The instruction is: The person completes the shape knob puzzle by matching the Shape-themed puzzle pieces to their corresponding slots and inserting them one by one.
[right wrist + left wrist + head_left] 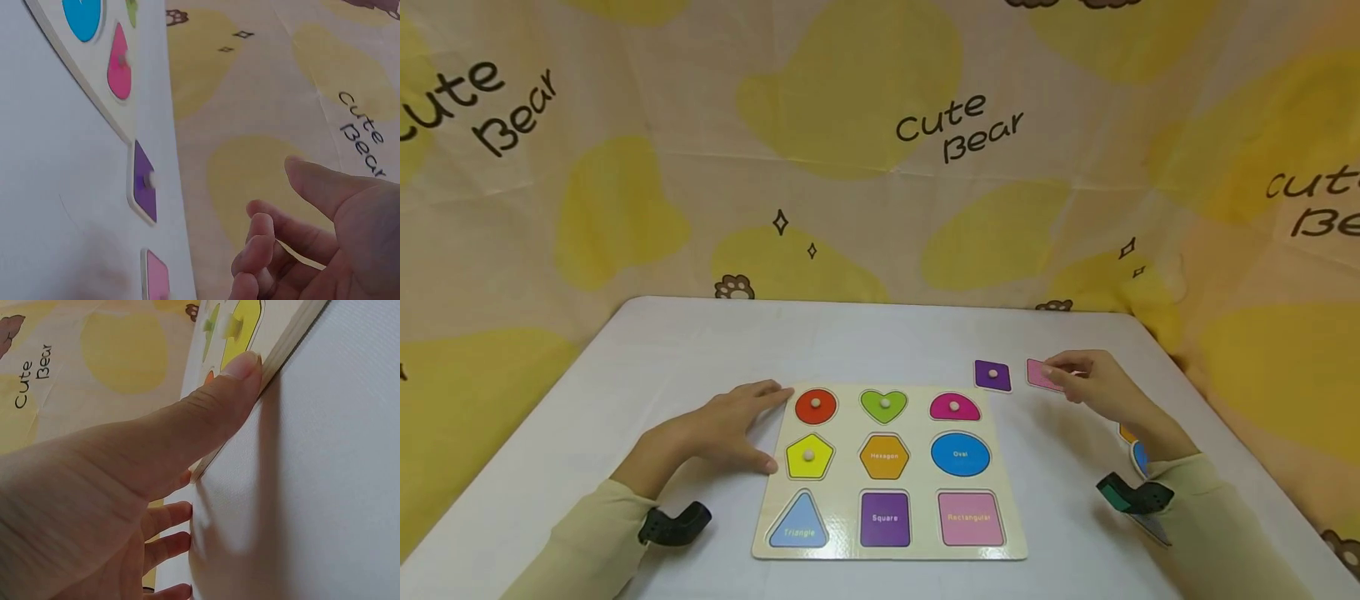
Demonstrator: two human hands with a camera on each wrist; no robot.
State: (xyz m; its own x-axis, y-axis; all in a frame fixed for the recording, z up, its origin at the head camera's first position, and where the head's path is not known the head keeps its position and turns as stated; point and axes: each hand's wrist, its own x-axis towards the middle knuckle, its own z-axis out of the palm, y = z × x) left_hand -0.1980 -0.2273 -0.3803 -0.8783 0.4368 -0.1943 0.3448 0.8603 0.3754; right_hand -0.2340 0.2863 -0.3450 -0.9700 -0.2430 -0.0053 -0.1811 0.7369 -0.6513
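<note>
A wooden shape board (842, 533) lies on the white table. Knobbed pieces fill its circle, heart, half-circle and pentagon places; the hexagon, oval, triangle, square and rectangle places show printed names. At the board's left edge is my left hand (722, 429), fingers spread; its thumb (219, 394) touches the edge beside the yellow pentagon (820, 464). My right hand (1093, 383) is over the right end of a pink rectangle piece (1037, 375). In the right wrist view its thumb and loosely bent fingers are apart, with nothing between them. A purple square piece (988, 381) lies beside the board's far right corner.
Partly hidden under the right forearm lie an orange piece (1126, 433), a blue piece (1141, 457) and a greyish piece (1152, 530). A yellow patterned cloth (850, 100) hangs behind the table's far edge.
</note>
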